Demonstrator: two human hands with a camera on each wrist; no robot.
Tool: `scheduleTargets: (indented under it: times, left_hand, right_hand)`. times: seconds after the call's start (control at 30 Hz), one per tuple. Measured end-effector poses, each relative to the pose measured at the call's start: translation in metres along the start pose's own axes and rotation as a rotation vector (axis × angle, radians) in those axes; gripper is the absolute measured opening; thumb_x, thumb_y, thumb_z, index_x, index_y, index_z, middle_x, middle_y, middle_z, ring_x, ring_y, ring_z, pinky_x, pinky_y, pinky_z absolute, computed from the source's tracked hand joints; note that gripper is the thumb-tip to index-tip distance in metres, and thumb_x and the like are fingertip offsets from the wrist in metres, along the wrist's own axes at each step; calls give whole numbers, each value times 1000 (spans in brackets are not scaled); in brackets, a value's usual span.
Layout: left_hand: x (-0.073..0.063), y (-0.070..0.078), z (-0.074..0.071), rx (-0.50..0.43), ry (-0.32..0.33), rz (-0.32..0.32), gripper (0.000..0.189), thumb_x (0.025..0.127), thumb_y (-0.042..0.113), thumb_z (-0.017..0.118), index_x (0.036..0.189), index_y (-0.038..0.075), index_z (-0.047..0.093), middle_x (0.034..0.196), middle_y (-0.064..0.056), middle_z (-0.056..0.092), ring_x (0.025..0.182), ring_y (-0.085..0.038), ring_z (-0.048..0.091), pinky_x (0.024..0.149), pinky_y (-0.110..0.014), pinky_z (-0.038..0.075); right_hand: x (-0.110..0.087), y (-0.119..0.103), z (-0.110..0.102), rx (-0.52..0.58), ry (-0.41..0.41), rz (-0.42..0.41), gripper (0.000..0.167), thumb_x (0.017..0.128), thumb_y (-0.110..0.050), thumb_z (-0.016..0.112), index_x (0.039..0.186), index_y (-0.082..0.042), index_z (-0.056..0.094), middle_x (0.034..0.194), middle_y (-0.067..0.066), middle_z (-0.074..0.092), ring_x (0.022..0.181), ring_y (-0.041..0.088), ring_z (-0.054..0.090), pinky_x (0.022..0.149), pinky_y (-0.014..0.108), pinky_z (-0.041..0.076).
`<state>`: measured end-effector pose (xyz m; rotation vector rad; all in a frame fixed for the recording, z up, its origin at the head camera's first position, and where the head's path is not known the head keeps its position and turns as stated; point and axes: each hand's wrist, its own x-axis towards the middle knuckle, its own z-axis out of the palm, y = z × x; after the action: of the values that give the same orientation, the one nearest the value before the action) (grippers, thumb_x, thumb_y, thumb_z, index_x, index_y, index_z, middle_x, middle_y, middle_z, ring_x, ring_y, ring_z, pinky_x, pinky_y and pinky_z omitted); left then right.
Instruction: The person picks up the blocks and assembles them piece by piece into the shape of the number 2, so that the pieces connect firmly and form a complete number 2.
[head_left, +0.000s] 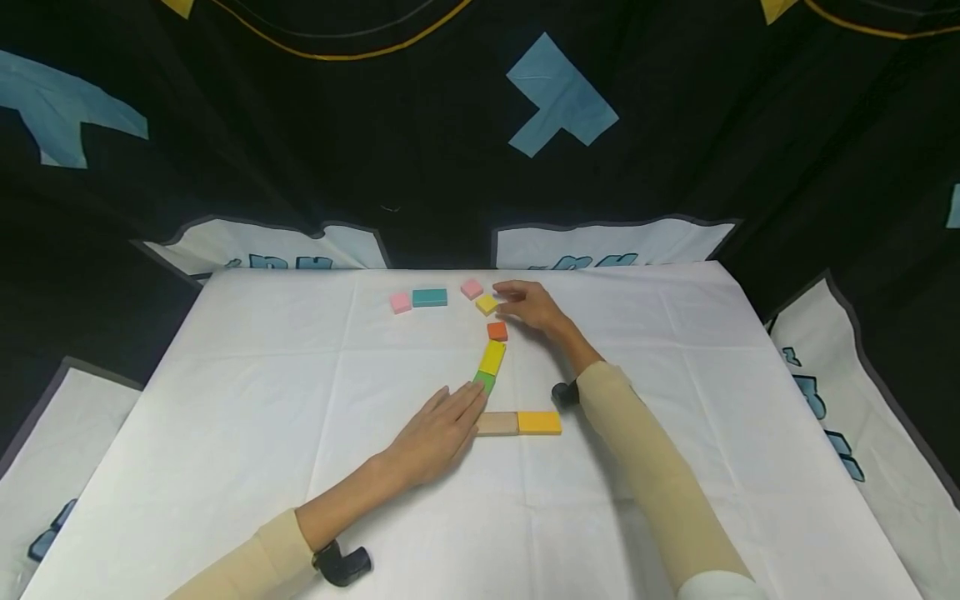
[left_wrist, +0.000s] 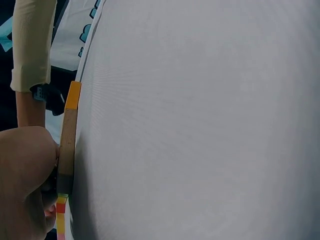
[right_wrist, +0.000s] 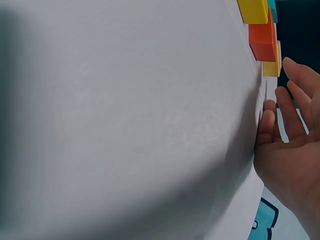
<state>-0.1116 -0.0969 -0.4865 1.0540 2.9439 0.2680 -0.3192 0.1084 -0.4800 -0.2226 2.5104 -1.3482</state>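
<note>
My left hand (head_left: 438,437) lies with its fingers nearly straight over the near end of a curved row of blocks. Its fingertips touch a green block (head_left: 485,380) and hide part of it, and the hand overlaps the left end of a plain wooden block (head_left: 498,424). Beyond the green one come a long yellow block (head_left: 492,357) and a red-orange block (head_left: 497,332). At the far end my right hand (head_left: 532,306) is beside a small yellow block (head_left: 487,304), thumb and fingers spread apart with nothing between them. A pink block (head_left: 472,288) sits just past it.
A teal block (head_left: 430,297) and another pink block (head_left: 401,302) lie side by side at the back, left of the curve. An orange-yellow block (head_left: 539,423) adjoins the wooden block's right end. White cloth covers the table (head_left: 247,375); a dark patterned curtain (head_left: 420,150) hangs behind.
</note>
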Motion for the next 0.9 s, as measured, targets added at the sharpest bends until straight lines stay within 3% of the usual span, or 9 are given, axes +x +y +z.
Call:
scheduleTargets:
  times: [0.3,0.6,0.9]
  left_hand:
    - [0,0,0,0,-2,6,54,107,28,43,153,1,36,160,-11,30,147,-25,27,118,-47,21]
    - [-1,0,-2,-17,-5,3,54,107,27,43,153,1,35,160,-12,30,147,-25,27,119,-47,21]
    - [-1,-1,-1,-12,6,7,54,107,27,44,153,1,36,160,-12,31,147,-25,27,118,-47,22]
  right_hand:
    - [6,-3,4,-41,-40,-5,42,93,-19,73,134,-20,65,141,3,56,126,25,50,107,39,43]
    - [7,-6,6,-66,-68,46,44,92,-20,73,135,-23,65,146,6,52,131,26,46,111,45,38]
    - [8,-8,7,-72,-54,51,39,93,-17,73,132,-21,67,145,6,53,131,26,46,111,43,38]
